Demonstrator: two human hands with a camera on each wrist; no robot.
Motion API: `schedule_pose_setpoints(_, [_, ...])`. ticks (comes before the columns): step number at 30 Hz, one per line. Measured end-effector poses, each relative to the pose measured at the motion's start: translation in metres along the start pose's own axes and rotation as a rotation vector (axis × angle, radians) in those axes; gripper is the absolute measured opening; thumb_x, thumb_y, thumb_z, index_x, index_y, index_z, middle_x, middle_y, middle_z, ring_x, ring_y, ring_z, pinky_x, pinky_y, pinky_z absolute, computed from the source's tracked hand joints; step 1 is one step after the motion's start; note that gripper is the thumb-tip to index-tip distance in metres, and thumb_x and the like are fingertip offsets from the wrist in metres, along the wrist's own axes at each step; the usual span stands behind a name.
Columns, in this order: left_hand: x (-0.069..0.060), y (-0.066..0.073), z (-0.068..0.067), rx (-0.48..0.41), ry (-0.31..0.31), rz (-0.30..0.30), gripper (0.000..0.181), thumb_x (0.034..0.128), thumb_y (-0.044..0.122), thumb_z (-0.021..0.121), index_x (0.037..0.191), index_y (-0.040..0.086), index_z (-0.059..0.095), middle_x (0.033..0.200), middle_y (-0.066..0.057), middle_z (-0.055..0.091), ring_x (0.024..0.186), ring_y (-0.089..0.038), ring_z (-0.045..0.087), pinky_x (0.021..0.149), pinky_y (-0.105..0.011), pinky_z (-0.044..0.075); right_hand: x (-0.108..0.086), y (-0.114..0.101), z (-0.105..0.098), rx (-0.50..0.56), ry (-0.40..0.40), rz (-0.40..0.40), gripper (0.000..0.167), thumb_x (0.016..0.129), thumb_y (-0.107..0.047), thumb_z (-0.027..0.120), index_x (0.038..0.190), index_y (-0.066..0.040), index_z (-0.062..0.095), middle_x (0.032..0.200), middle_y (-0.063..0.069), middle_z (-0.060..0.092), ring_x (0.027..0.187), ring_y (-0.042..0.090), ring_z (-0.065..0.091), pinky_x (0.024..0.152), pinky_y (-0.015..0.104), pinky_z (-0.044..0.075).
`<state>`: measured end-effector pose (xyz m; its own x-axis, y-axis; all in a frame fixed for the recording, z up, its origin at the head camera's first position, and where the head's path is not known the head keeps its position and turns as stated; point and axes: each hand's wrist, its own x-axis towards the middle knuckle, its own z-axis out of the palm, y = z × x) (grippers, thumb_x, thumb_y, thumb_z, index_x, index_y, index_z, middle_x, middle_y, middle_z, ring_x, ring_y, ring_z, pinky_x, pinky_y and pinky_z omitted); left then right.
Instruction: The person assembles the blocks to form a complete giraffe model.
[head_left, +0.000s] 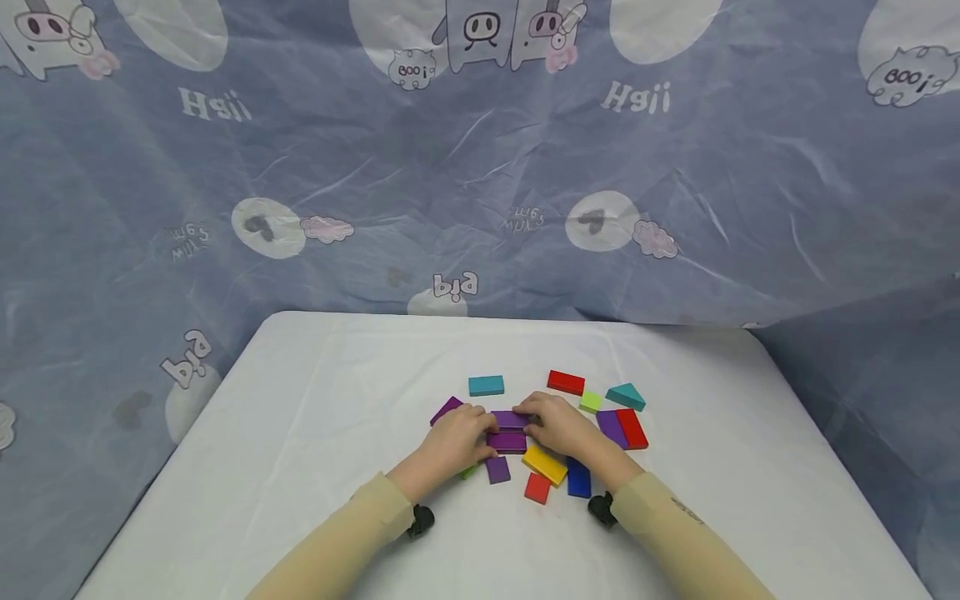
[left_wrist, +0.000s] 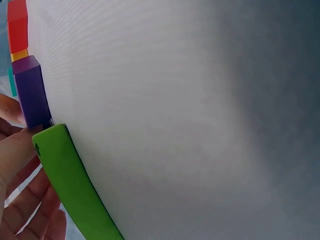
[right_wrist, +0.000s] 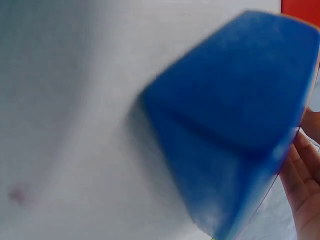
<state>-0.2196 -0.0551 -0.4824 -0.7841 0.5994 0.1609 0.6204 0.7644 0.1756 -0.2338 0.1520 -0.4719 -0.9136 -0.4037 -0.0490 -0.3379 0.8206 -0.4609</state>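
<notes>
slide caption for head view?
Left hand and right hand at two adjacent purple blocks, other colored blocks around, on a white tabletop.

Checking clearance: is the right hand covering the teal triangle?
No, in the head view the teal triangle lies uncovered, apart from the right hand.

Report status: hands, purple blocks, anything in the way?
Left hand, right hand gripping purple blocks from opposite ends. Pair lies side by side. Yellow block close by, might crowd.
</notes>
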Motion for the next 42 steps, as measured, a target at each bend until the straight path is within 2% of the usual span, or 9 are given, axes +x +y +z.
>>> schedule_pose_setpoints(9, [-0.001,-0.003,0.003,-0.013,0.010,-0.006,0.029,0.0816,0.040,0.080,0.093,0.017,0.067,0.087,0.004,0.060,0.081,-0.011,0.054,0.072,-0.021,0.049,-0.003,-0.004,0.002,0.016,-0.018,0.009,0.031,0.092,-0.006,0.065,0.122,-0.008,0.070,0.119,0.005,0.068,0.112,0.023,0.064,0.102,0.043,0.052])
schedule_pose_setpoints(17, [-0.001,-0.003,0.001,0.011,-0.011,-0.007,0.030,0.0819,0.039,0.079,0.092,0.016,0.063,0.088,0.004,0.059,0.082,-0.011,0.052,0.071,-0.023,0.048,-0.006,-0.006,0.002,0.042,-0.055,0.013,0.039,0.087,-0.016,0.072,0.125,-0.010,0.068,0.124,0.004,0.066,0.116,0.023,0.062,0.103,0.045,0.051])
schedule_pose_setpoints(21, [-0.001,-0.004,0.000,0.024,-0.017,-0.031,0.037,0.0811,0.045,0.078,0.099,0.016,0.063,0.097,0.002,0.060,0.088,-0.013,0.053,0.076,-0.025,0.050,-0.007,-0.004,0.002,0.043,-0.080,0.008,0.046,0.085,-0.024,0.076,0.129,-0.012,0.066,0.128,0.003,0.064,0.119,0.024,0.060,0.104,0.047,0.049])
schedule_pose_setpoints(24, [0.000,-0.004,-0.002,0.017,-0.030,-0.046,0.047,0.0815,0.049,0.077,0.110,0.015,0.063,0.110,0.000,0.061,0.099,-0.015,0.056,0.086,-0.028,0.052,-0.008,-0.003,0.003,0.044,-0.088,-0.001,0.048,0.085,-0.025,0.076,0.130,-0.012,0.065,0.130,0.004,0.063,0.120,0.024,0.059,0.104,0.048,0.049])
schedule_pose_setpoints(28, [0.004,-0.004,-0.003,-0.013,-0.073,-0.024,0.056,0.0846,0.047,0.074,0.126,0.012,0.062,0.128,-0.003,0.062,0.117,-0.019,0.056,0.100,-0.033,0.051,-0.008,0.000,0.004,0.042,-0.083,-0.021,0.047,0.086,-0.025,0.076,0.130,-0.011,0.065,0.131,0.005,0.063,0.121,0.025,0.059,0.105,0.048,0.049])
schedule_pose_setpoints(30, [0.006,-0.004,-0.002,-0.028,-0.097,-0.013,0.056,0.0860,0.046,0.073,0.130,0.012,0.062,0.131,-0.003,0.063,0.121,-0.019,0.056,0.103,-0.033,0.049,-0.009,0.001,0.004,0.042,-0.081,-0.036,0.047,0.086,-0.026,0.075,0.130,-0.012,0.065,0.131,0.005,0.063,0.122,0.025,0.059,0.105,0.048,0.049])
schedule_pose_setpoints(36, [0.007,-0.006,0.002,-0.057,-0.116,-0.022,0.055,0.0861,0.044,0.074,0.131,0.014,0.063,0.129,-0.002,0.064,0.121,-0.019,0.057,0.105,-0.033,0.048,-0.013,0.008,-0.008,0.082,-0.023,-0.076,0.044,0.090,-0.024,0.071,0.131,-0.012,0.064,0.134,0.006,0.062,0.126,0.028,0.057,0.105,0.050,0.048])
schedule_pose_setpoints(42, [0.010,-0.004,0.005,-0.093,-0.119,-0.026,0.055,0.0851,0.044,0.075,0.130,0.013,0.064,0.125,-0.001,0.064,0.116,-0.017,0.058,0.102,-0.030,0.050,-0.024,0.031,-0.030,0.095,0.077,0.002,0.042,0.091,-0.020,0.070,0.132,-0.010,0.063,0.132,0.011,0.063,0.119,0.034,0.060,0.100,0.051,0.051])
